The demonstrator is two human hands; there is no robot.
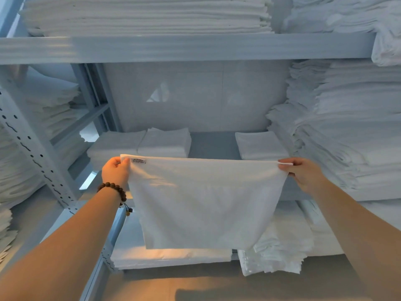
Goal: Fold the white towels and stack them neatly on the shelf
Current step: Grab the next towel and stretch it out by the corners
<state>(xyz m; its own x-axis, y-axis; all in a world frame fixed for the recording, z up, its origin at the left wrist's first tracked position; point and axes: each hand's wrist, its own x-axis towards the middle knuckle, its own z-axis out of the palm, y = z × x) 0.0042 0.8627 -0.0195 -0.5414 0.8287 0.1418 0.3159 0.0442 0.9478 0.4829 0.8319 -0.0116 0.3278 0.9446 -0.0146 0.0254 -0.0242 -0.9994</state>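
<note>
A white towel [201, 203] hangs stretched flat in front of the shelf, with a small label at its top left corner. My left hand [116, 171], a bead bracelet on its wrist, pinches that top left corner. My right hand [303, 173] pinches the top right corner. Behind the towel, on the middle shelf [212, 144], lie low stacks of folded white towels: two at the left [165, 141] and one at the right [260, 144]. A bare gap of shelf separates them.
A tall pile of folded linen [347, 127] fills the right side of the middle shelf. More stacks sit on the top shelf [147, 16] and the lower shelf [280, 246]. A perforated metal upright [36, 153] stands at the left, with more linen beyond it.
</note>
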